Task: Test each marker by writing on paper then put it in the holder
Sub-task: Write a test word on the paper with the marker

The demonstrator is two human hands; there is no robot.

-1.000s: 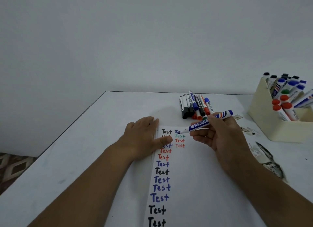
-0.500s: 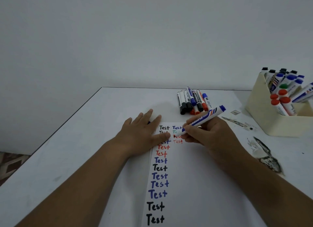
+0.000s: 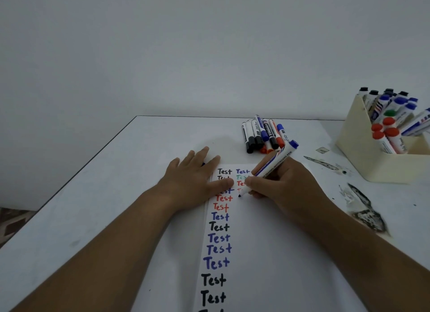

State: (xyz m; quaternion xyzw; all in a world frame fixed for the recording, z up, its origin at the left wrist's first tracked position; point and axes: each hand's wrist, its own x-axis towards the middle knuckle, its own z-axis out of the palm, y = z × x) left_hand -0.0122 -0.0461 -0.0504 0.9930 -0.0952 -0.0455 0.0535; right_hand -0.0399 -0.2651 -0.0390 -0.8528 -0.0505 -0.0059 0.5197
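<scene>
My right hand (image 3: 282,182) grips a blue whiteboard marker (image 3: 275,165) in a writing hold, its uncapped tip touching the white paper (image 3: 260,253) below the second column of "Test" words. My left hand (image 3: 196,179) lies flat with spread fingers on the paper's upper left edge, its thumb covering some words. The cream holder (image 3: 367,153) stands at the right with several capped markers in it. A loose pile of markers (image 3: 261,135) lies behind the paper.
The white table (image 3: 104,195) ends at a dark edge on the left, with patterned floor beyond. Dark chipped patches (image 3: 365,209) mark the tabletop between the paper and the holder. A plain wall rises behind.
My right hand has lowered the marker from above the paper until its tip meets the sheet under the red words. My left hand's fingers have spread out.
</scene>
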